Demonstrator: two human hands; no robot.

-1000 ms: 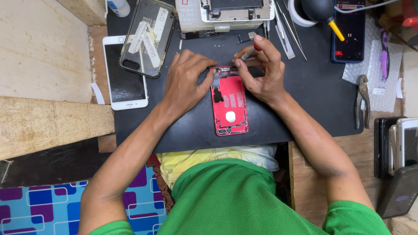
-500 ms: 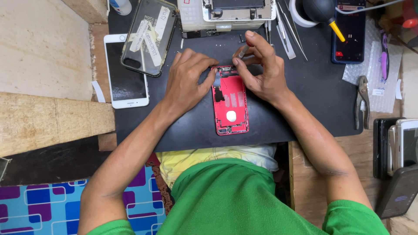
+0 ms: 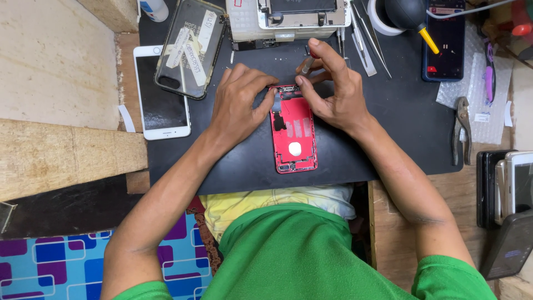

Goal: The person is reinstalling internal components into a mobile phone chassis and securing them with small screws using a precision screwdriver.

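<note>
An opened red phone housing (image 3: 294,136) lies face up on a black work mat (image 3: 400,122), its inner parts showing. My left hand (image 3: 239,103) rests on the housing's upper left corner, thumb pressing a small part at the top edge. My right hand (image 3: 333,89) is at the upper right corner and holds a small screwdriver (image 3: 308,62) between thumb and fingers, its tip pointing down at the housing's top.
A white phone (image 3: 161,108) and a clear-backed phone with tape strips (image 3: 191,47) lie at the left. A grey device (image 3: 291,19), tweezers (image 3: 363,39), an air blower (image 3: 411,16), a dark phone (image 3: 444,44) and pliers (image 3: 462,130) surround the mat. More phones (image 3: 511,189) sit at right.
Both hands have stayed at the top of the red housing. My right hand has shifted slightly, with the screwdriver turned more upright.
</note>
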